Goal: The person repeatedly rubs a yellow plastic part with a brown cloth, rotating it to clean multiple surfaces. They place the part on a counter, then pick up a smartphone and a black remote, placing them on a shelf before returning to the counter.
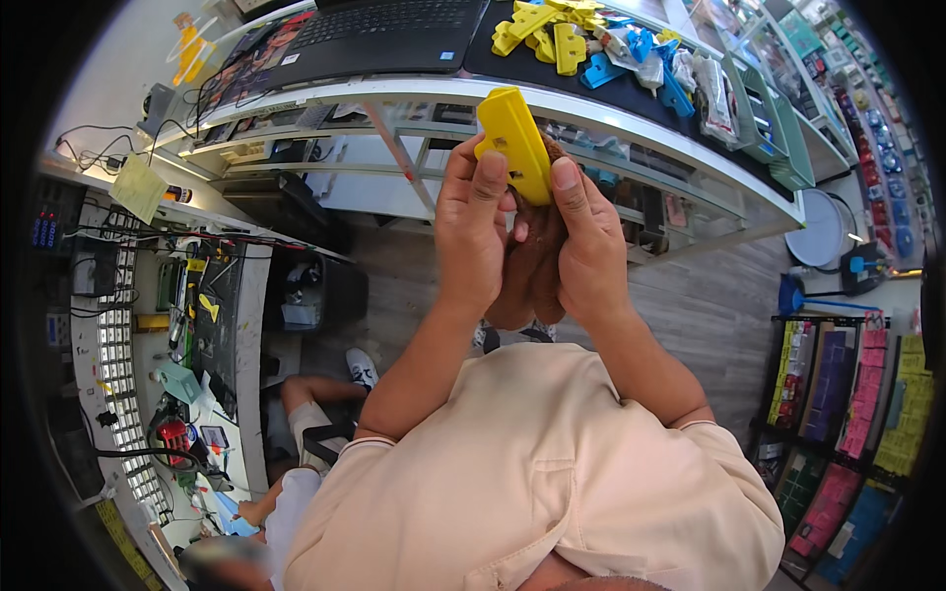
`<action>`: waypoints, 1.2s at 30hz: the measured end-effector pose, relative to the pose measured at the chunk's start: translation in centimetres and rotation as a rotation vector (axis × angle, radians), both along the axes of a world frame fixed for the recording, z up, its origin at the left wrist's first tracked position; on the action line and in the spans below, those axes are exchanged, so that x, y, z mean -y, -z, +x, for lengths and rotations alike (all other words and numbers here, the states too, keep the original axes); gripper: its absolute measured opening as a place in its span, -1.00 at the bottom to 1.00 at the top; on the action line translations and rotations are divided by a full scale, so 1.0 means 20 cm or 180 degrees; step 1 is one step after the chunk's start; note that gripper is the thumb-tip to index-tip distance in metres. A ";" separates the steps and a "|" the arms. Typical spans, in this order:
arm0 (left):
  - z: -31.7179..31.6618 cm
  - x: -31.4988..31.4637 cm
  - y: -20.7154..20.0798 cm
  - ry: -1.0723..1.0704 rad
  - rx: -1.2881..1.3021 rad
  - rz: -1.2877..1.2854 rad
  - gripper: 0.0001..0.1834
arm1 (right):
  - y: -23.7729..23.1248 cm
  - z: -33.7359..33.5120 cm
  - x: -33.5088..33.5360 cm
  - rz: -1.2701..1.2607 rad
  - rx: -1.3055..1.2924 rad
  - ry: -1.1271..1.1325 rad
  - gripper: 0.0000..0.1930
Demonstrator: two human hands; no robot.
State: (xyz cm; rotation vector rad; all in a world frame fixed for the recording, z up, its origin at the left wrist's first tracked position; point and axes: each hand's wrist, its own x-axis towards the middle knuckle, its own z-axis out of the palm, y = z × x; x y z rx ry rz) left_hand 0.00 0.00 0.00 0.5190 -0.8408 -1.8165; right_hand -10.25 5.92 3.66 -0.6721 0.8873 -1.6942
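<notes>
one yellow piece (519, 148) was held up

the left hand (471, 222) and right hand (593, 241) were close together, clamped on its lower end from either side, at the desk (724, 182)'s front edge. one laptop (379, 39) bore two stickers, their print too small to read. right of it, overlapping yellow and blue clips (570, 49), too tangled to count, lay toward the mat (537, 79)'s far edge.

The single head-mounted fisheye camera looks steeply down past the shirt (443, 463): hands (468, 236) close, worktop (404, 87) beyond.
</notes>
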 end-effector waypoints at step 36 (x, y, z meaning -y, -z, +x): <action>0.03 0.03 -0.21 -0.0488 -0.0336 0.0473 -0.53 | -0.06 -0.18 0.20 -0.2389 -0.4636 0.1174 -0.67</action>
